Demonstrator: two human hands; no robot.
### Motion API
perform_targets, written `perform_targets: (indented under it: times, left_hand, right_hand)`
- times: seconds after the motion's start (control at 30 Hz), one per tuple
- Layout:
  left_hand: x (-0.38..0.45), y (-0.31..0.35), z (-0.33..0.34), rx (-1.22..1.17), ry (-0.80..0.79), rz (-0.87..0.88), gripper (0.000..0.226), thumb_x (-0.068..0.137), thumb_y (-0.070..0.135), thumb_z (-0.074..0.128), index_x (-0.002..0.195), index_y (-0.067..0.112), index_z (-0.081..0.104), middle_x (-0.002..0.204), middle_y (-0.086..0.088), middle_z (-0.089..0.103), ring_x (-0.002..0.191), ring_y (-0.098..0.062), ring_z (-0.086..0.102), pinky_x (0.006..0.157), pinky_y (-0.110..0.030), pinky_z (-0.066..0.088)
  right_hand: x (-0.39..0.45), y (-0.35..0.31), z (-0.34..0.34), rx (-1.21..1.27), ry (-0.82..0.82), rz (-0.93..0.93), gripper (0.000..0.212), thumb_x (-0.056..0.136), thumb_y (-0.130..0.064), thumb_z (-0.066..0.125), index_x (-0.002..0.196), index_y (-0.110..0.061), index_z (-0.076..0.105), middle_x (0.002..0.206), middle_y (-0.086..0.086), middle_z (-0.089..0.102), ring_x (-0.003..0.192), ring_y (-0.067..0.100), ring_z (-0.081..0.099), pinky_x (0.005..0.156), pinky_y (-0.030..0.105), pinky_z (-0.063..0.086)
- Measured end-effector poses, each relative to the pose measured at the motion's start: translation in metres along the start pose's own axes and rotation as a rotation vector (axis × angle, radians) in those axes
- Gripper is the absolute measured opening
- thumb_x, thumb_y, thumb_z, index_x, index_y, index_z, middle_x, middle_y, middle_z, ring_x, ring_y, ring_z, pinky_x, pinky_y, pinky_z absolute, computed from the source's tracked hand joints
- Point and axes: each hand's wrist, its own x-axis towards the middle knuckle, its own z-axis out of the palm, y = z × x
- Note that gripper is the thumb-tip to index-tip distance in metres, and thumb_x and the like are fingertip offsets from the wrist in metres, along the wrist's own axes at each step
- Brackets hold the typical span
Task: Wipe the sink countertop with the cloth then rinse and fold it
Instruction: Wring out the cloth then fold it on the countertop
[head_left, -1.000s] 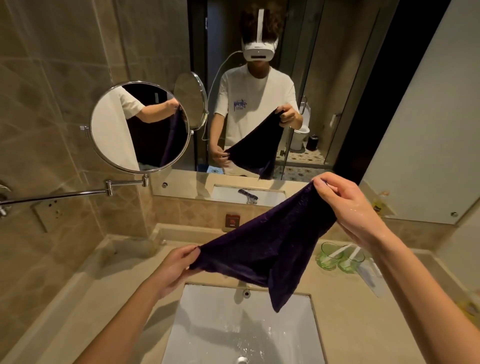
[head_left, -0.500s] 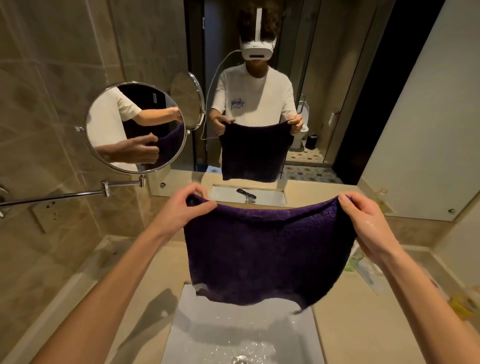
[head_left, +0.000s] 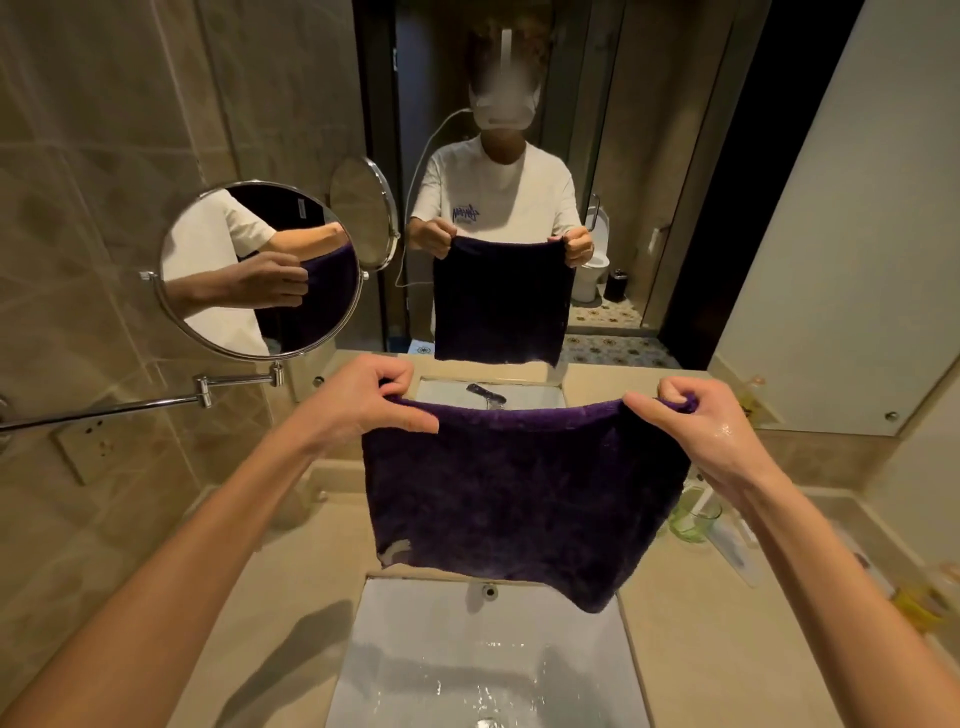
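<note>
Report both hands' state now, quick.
Left hand: closed, pinching the purple cloth at its top left corner.
Right hand: closed, pinching the cloth's top right corner; it hangs spread over the sink.

Plush purple cloth (head_left: 524, 493), glossy sink (head_left: 415, 649)

Beige marble-look tiled wall (head_left: 104, 130) on the left, warm dim light. Big wall mirror (head_left: 649, 156) straight ahead, round swing-arm mirror (head_left: 260, 270) on a chrome arm (head_left: 130, 402) beside it. Wall socket (head_left: 91, 441) below. Patterned floor tiles (head_left: 613, 348) in the reflection.
</note>
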Motion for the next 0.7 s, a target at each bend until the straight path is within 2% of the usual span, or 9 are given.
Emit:
perform_targets:
  times: [0.1,0.17,0.27,0.37,0.43,0.53,0.6,0.67,0.7]
  left_hand:
    - [0.000,0.001,-0.002,0.067,0.031,-0.010,0.059,0.075,0.010,0.090,0.064,0.014,0.033,0.054,0.012,0.035,0.054,-0.003,0.038,0.060,-0.021,0.033]
    - [-0.001,0.002,-0.002,-0.040,0.099,-0.005,0.048,0.084,-0.001,0.082,0.064,0.007,0.039,0.054,0.012,0.036,0.052,0.003,0.048,0.061,-0.011,0.040]
    - [-0.003,0.005,0.000,-0.151,0.172,0.016,0.035,0.090,0.000,0.074,0.073,0.006,0.044,0.066,-0.001,0.043,0.056,0.003,0.049,0.058,-0.010,0.044]
    - [-0.002,0.001,0.001,-0.220,0.237,0.029,0.031,0.094,0.002,0.071,0.080,0.017,0.049,0.074,-0.002,0.044,0.063,-0.006,0.045,0.058,-0.016,0.044]
    - [-0.001,-0.001,0.002,-0.258,0.271,0.051,0.031,0.094,0.007,0.071,0.079,0.027,0.054,0.076,-0.004,0.044,0.068,-0.013,0.044,0.060,-0.023,0.041]
    - [-0.003,0.005,0.005,-0.360,0.256,0.051,0.024,0.101,0.009,0.063,0.089,0.029,0.059,0.087,-0.004,0.057,0.074,-0.015,0.053,0.058,-0.020,0.047]
    - [-0.003,0.010,0.006,-0.384,0.203,0.042,0.027,0.106,0.002,0.052,0.103,0.025,0.067,0.099,0.004,0.068,0.082,-0.012,0.063,0.065,-0.019,0.054]
    - [-0.003,0.015,0.005,-0.392,0.159,0.045,0.036,0.107,-0.003,0.045,0.110,0.022,0.072,0.100,0.012,0.074,0.087,-0.004,0.067,0.070,-0.017,0.056]
    - [-0.003,0.017,0.005,-0.393,0.147,0.049,0.040,0.107,-0.005,0.042,0.110,0.021,0.073,0.098,0.014,0.075,0.087,-0.001,0.067,0.071,-0.016,0.055]
  right_hand:
    - [0.003,-0.002,-0.005,0.042,-0.012,-0.026,0.053,0.091,-0.022,0.072,0.068,-0.003,0.028,0.068,0.009,0.029,0.067,0.022,0.026,0.060,0.032,0.026]
    - [0.004,-0.004,-0.007,0.005,-0.055,-0.055,0.047,0.093,-0.018,0.069,0.072,-0.001,0.031,0.070,0.010,0.034,0.068,0.022,0.028,0.059,0.029,0.027]
    - [0.005,-0.008,-0.007,-0.121,-0.110,-0.130,0.034,0.096,-0.016,0.066,0.081,0.000,0.040,0.069,0.010,0.037,0.062,0.016,0.031,0.054,0.020,0.028]
    - [0.005,-0.016,-0.005,-0.215,-0.166,-0.170,0.012,0.098,-0.024,0.061,0.107,-0.015,0.061,0.072,0.021,0.044,0.062,0.026,0.034,0.058,0.023,0.033]
    - [0.009,-0.017,-0.005,-0.332,-0.164,-0.223,0.025,0.100,-0.026,0.058,0.125,-0.030,0.062,0.079,0.024,0.049,0.069,0.028,0.043,0.067,0.027,0.036]
    - [0.013,-0.017,-0.001,-0.453,-0.168,-0.300,0.034,0.103,-0.020,0.053,0.133,-0.036,0.059,0.098,0.011,0.061,0.089,0.016,0.056,0.077,0.016,0.040]
    - [0.015,-0.021,0.003,-0.443,-0.175,-0.281,0.037,0.105,-0.015,0.050,0.132,-0.037,0.061,0.119,0.001,0.064,0.106,0.007,0.057,0.084,0.007,0.041]
    - [0.014,-0.027,0.007,-0.343,-0.196,-0.234,0.041,0.105,-0.008,0.046,0.126,-0.039,0.063,0.119,-0.009,0.065,0.105,-0.007,0.057,0.082,0.003,0.043]
    - [0.014,-0.029,0.010,-0.301,-0.187,-0.227,0.040,0.106,-0.007,0.045,0.125,-0.037,0.064,0.114,-0.006,0.067,0.101,-0.005,0.059,0.080,0.003,0.044]
